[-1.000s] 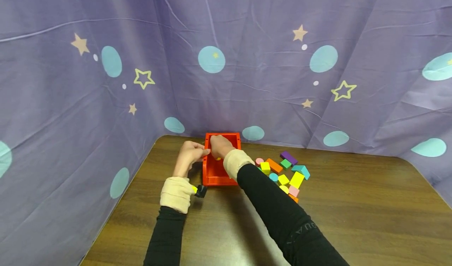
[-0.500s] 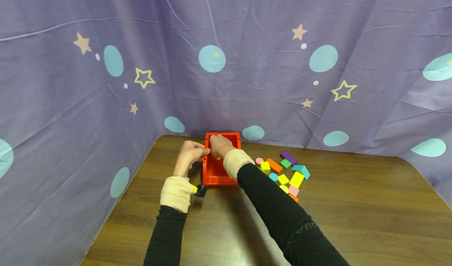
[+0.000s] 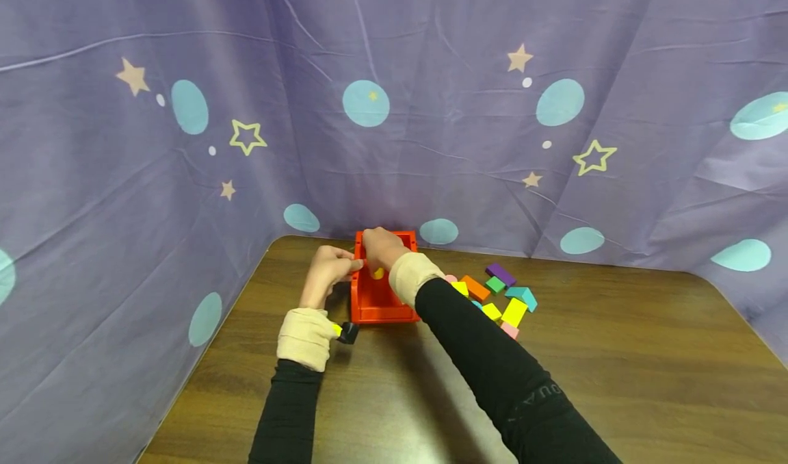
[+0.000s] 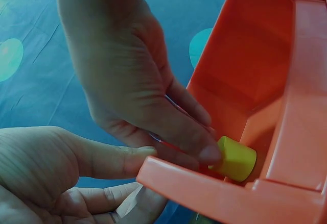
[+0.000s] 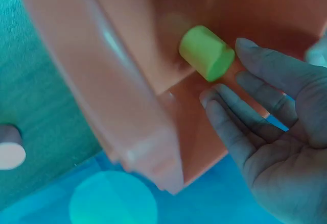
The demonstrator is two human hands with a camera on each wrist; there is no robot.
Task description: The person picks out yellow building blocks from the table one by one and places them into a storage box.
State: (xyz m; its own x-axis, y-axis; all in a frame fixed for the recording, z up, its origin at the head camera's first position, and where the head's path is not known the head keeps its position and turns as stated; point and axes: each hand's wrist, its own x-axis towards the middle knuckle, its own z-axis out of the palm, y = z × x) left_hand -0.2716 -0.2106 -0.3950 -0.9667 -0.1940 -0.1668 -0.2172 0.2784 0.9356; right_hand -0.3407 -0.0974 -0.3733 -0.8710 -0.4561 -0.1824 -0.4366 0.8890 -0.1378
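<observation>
A red open-topped plastic box point(image 3: 386, 313) stands at the back left of the table. My left hand point(image 3: 326, 272) pinches its left rim, thumb on the edge and fingers along the outside, as the left wrist view shows. Inside the box lies a yellow cylinder block point(image 5: 204, 50). My right hand point(image 3: 382, 248) reaches into the box with thumb and fingers spread apart. In the right wrist view its fingertips are close to one end of the cylinder, with a gap between them and it.
On the wooden table point(image 3: 615, 354), right of the box, lie loose blocks, among them a purple block point(image 3: 501, 274), an orange block point(image 3: 475, 287) and a blue triangular block point(image 3: 522, 297). A patterned purple curtain point(image 3: 431, 176) hangs close behind the box. A black piece point(image 3: 348, 332) juts from the left wristband.
My right hand has shifted slightly within the box, and more of the yellow cylinder shows beneath it. The left hand keeps its place at the rim.
</observation>
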